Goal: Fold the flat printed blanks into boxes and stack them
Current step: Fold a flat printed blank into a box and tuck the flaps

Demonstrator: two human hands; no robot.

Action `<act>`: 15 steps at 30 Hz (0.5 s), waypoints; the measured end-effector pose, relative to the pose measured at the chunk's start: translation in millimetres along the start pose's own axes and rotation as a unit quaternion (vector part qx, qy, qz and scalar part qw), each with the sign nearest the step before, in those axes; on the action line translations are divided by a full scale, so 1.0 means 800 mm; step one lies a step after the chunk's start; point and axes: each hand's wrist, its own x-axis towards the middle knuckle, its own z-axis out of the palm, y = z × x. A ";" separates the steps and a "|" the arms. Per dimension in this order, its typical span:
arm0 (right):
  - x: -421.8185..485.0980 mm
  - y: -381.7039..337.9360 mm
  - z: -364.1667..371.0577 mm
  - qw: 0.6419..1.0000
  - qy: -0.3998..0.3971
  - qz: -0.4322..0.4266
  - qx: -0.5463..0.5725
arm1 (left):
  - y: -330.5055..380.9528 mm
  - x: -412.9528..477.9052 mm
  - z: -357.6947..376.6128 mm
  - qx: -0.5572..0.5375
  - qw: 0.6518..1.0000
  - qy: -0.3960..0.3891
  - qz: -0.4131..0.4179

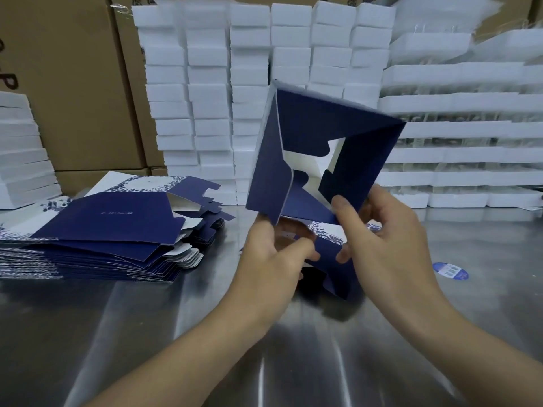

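While the left hand (pixel 271 258) pinches the half-folded box (pixel 338 121) low down, the right hand (pixel 385 230) clamps its flap.

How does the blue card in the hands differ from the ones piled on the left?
The held blank is opened up, its end flaps folding inward; the pile of blanks lies flat. The left hand and right hand grip the held blank upright; the pile rests on the table, untouched. Both are navy with white floral print.
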 end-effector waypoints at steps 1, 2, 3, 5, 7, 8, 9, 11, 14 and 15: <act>0.002 -0.001 -0.001 1.000 -0.003 0.006 0.008 | 0.000 0.003 -0.002 0.020 0.999 0.026 -0.006; 0.003 -0.001 -0.001 1.000 -0.007 0.016 0.018 | 0.002 0.007 -0.005 0.020 0.998 0.054 -0.018; 0.003 0.000 -0.001 0.999 -0.010 0.025 0.027 | 0.005 0.011 -0.009 0.005 0.996 0.082 -0.032; 0.004 0.003 -0.001 0.998 -0.009 0.036 0.044 | 0.008 0.016 -0.018 -0.030 0.989 0.135 -0.042; 0.004 0.004 -0.001 0.997 0.000 0.041 0.062 | 0.005 0.017 -0.028 -0.036 0.985 0.165 -0.022; 0.004 0.005 -0.001 0.997 0.008 0.044 0.071 | 0.004 0.018 -0.031 -0.038 0.985 0.165 -0.003; 0.005 0.006 -0.002 0.996 0.015 0.046 0.078 | 0.002 0.019 -0.032 -0.041 0.987 0.156 0.022; 0.008 0.010 -0.003 0.996 0.019 0.044 0.077 | 0.001 0.019 -0.034 -0.018 0.989 0.131 0.067; 0.008 0.016 -0.001 0.998 -0.006 0.038 0.049 | -0.003 0.021 -0.035 0.081 0.984 0.112 0.112; 0.006 0.018 0.000 0.999 -0.020 0.035 0.036 | -0.005 0.022 -0.036 0.118 0.979 0.111 0.123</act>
